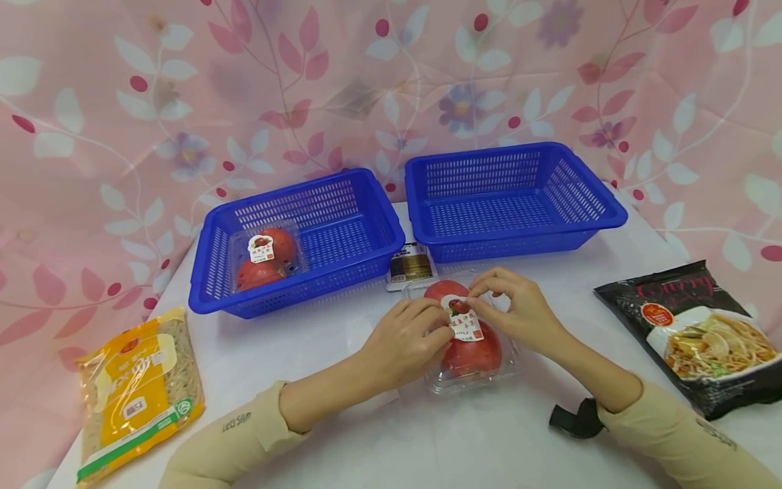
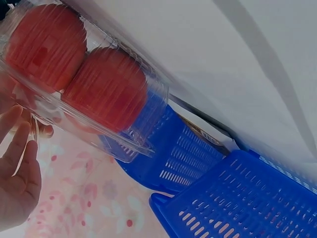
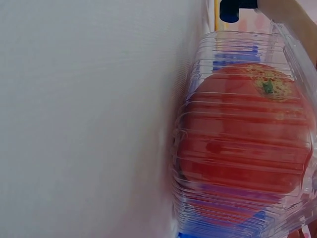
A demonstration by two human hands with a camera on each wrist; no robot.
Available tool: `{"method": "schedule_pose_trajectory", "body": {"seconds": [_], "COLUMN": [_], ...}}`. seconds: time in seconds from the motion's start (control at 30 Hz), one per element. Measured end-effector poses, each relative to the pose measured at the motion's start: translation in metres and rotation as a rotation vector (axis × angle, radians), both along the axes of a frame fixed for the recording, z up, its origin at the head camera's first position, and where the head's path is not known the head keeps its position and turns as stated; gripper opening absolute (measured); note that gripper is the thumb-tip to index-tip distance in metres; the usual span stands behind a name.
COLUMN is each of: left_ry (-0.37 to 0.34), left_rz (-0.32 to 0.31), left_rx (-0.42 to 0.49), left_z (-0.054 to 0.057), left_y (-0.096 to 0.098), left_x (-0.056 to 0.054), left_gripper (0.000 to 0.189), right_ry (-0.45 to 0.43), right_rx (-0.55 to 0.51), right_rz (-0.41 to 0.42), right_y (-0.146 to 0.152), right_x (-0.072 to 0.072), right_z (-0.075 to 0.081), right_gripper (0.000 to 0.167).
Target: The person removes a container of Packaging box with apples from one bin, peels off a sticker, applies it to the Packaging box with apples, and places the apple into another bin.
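A clear plastic clamshell box (image 1: 476,380) with two red tomatoes (image 1: 470,356) lies on the table in front of me. A white label (image 1: 467,327) with a red fruit picture sits on its lid. My left hand (image 1: 406,343) pinches the label's left edge between thumb and fingers. At the label's upper right, my right hand (image 1: 516,305) pinches the corner with thumb and index finger. The left wrist view shows both tomatoes (image 2: 106,89) through the box wall; in the right wrist view one tomato (image 3: 242,134) fills the near end.
A blue basket (image 1: 305,288) at back left contains another labelled tomato box (image 1: 299,248). A second blue basket (image 1: 507,248) stands at back right. Between them lies a dark-and-gold packet (image 1: 411,263). A yellow bag (image 1: 131,394) is far left, a black noodle bag (image 1: 696,339) far right.
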State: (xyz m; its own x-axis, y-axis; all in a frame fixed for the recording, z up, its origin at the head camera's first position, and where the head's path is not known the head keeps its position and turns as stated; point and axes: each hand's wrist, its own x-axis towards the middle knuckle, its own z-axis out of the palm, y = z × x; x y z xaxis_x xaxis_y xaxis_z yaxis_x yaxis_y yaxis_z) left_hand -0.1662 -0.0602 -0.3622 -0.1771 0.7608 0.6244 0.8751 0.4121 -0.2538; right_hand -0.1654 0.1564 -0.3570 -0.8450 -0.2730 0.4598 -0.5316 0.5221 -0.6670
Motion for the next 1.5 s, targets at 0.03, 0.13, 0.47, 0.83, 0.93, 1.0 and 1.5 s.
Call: {"method": "schedule_pose_trajectory", "body": {"seconds": [0.03,0.13,0.47,0.83,0.93,1.0,1.5], "left_ry": [-0.008,-0.012,-0.020,-0.102,-0.103,-0.105,-0.127], "left_rz": [0.005,0.016,0.018,0.006,0.006,0.003,0.003], "left_rx": [0.002,0.005,-0.025,-0.083,-0.115,-0.138,-0.162], "left_z": [0.000,0.000,-0.004,-0.003,-0.004,-0.005,-0.006], "left_y": [0.000,0.001,0.002,-0.001,-0.002,-0.003,-0.006], "left_x": [-0.001,-0.003,-0.006,0.001,0.002,0.004,0.008], "left_gripper": [0.003,0.004,0.006,0.019,0.022,0.024,0.027], "right_ry": [-0.002,-0.007,-0.021,-0.023,-0.023,-0.024,-0.063], "right_rx": [0.001,0.016,0.058,0.125,0.169,0.186,0.224], "right_rz": [0.001,-0.001,0.005,-0.015,-0.038,-0.051,-0.074], "right_y": [0.000,0.000,-0.001,-0.001,0.000,0.000,-0.001], "right_x": [0.000,-0.002,-0.005,-0.009,-0.010,-0.011,-0.011], "right_z": [0.000,-0.002,-0.005,-0.008,-0.009,-0.009,-0.008], "right_gripper": [0.005,0.005,0.006,0.008,0.009,0.009,0.008]}}
